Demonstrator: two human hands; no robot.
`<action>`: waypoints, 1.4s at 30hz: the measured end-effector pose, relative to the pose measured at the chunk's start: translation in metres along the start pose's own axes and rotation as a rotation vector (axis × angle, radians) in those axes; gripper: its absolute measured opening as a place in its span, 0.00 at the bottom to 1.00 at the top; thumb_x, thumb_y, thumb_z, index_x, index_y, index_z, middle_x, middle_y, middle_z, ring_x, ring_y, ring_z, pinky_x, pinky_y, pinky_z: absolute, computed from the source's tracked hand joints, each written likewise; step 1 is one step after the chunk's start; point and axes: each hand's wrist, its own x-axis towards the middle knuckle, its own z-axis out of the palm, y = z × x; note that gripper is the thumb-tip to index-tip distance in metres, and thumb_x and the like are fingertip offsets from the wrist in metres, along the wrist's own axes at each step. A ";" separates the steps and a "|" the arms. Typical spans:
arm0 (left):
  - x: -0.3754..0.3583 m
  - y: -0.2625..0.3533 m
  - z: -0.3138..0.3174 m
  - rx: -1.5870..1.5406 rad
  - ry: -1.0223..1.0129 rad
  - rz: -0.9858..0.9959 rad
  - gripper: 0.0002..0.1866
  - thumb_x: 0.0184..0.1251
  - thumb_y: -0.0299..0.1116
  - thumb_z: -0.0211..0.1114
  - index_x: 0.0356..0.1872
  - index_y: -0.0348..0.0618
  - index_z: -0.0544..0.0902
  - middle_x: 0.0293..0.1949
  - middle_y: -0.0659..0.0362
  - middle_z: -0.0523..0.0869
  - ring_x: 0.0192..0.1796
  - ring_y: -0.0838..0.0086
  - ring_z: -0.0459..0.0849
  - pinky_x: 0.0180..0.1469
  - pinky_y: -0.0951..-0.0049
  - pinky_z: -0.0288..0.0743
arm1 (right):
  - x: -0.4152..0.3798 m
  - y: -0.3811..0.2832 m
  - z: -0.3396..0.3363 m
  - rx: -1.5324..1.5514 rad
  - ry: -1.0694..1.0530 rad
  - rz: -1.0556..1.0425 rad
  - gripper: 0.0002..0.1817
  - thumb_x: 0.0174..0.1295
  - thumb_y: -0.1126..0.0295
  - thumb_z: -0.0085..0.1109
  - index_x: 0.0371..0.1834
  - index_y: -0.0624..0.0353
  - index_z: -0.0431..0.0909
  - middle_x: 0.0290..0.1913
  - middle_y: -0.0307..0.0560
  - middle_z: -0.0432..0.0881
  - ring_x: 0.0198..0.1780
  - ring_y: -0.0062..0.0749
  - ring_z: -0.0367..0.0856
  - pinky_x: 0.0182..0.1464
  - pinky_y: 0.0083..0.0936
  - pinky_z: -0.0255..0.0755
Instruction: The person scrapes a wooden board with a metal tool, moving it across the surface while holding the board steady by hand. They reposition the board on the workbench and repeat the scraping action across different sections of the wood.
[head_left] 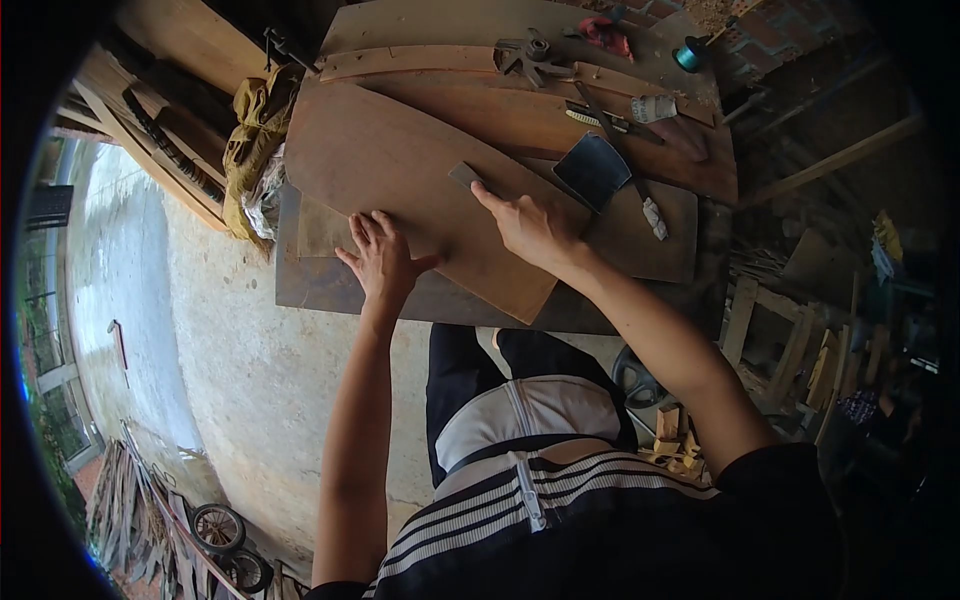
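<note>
A large brown wooden board (420,150), tapered at one end, lies flat on the workbench (330,292). My left hand (382,258) rests on its near part with the fingers spread. Farther right, my right hand (535,228) grips a small flat rectangular plate (463,175) against the board's face, the index finger stretched along it. Much of the plate is covered by the fingers. Just beyond the right hand lies a dark curved sheet (592,172), beside a long thin tool with a whitish wrapped end (655,218).
Across the bench's far side lie a star-shaped metal piece (535,58), a brush (584,118), a red cloth (606,36) and a teal spool (688,55). A yellowish cloth bundle (254,125) hangs at the left. Wheels (218,527) and wood strips stand on the floor.
</note>
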 end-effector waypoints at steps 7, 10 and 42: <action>0.003 -0.001 0.005 -0.044 0.017 -0.005 0.69 0.38 0.63 0.83 0.76 0.27 0.58 0.77 0.31 0.57 0.82 0.45 0.50 0.70 0.22 0.52 | -0.118 0.018 -0.019 0.006 -0.170 0.017 0.36 0.63 0.75 0.58 0.77 0.42 0.66 0.24 0.55 0.84 0.25 0.49 0.87 0.28 0.45 0.81; 0.004 -0.001 0.004 -0.041 0.007 -0.001 0.69 0.38 0.63 0.83 0.76 0.27 0.57 0.77 0.31 0.57 0.82 0.44 0.50 0.69 0.21 0.51 | -0.100 0.007 -0.018 0.030 -0.174 0.040 0.36 0.62 0.75 0.57 0.77 0.43 0.67 0.23 0.56 0.84 0.26 0.50 0.87 0.29 0.46 0.81; 0.002 -0.003 0.004 -0.073 0.018 -0.020 0.68 0.38 0.62 0.83 0.76 0.29 0.58 0.78 0.34 0.56 0.83 0.47 0.49 0.69 0.21 0.52 | -0.077 -0.025 -0.009 0.034 -0.183 0.016 0.37 0.60 0.74 0.57 0.77 0.45 0.67 0.22 0.58 0.84 0.24 0.51 0.87 0.27 0.48 0.81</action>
